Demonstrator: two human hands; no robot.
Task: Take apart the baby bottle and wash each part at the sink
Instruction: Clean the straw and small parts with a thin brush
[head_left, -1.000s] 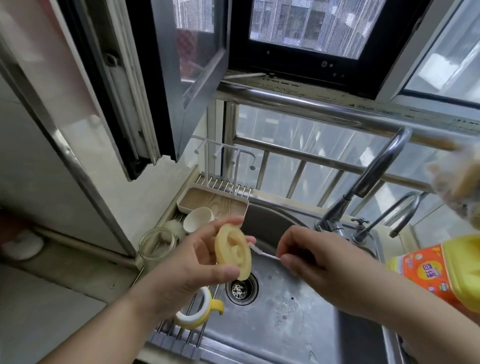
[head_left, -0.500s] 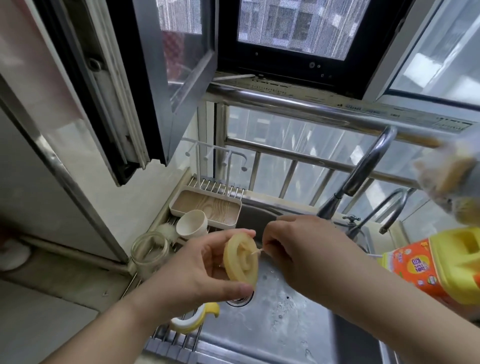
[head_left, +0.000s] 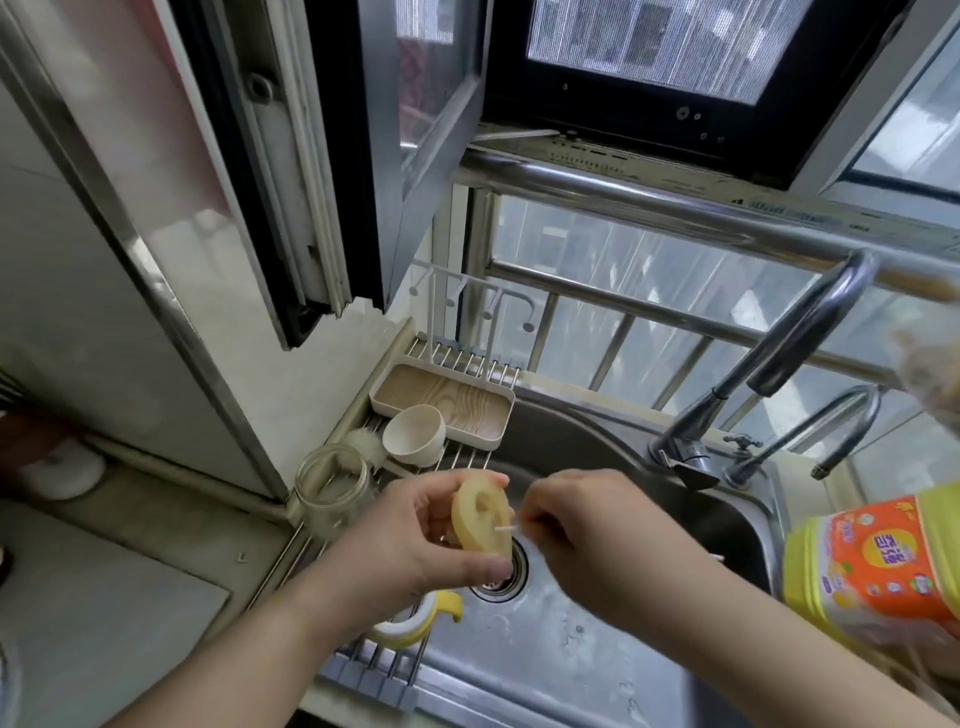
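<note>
Left hand (head_left: 410, 540) gripping yellow disc part (head_left: 480, 517) on edge; right hand (head_left: 587, 535) pinching thin brush (head_left: 505, 528), tip poking in from right, axis horizontal.

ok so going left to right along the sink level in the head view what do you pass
clear glass jar → left hand → pale yellow round bottle part → right hand → yellow and orange detergent bottle
</note>
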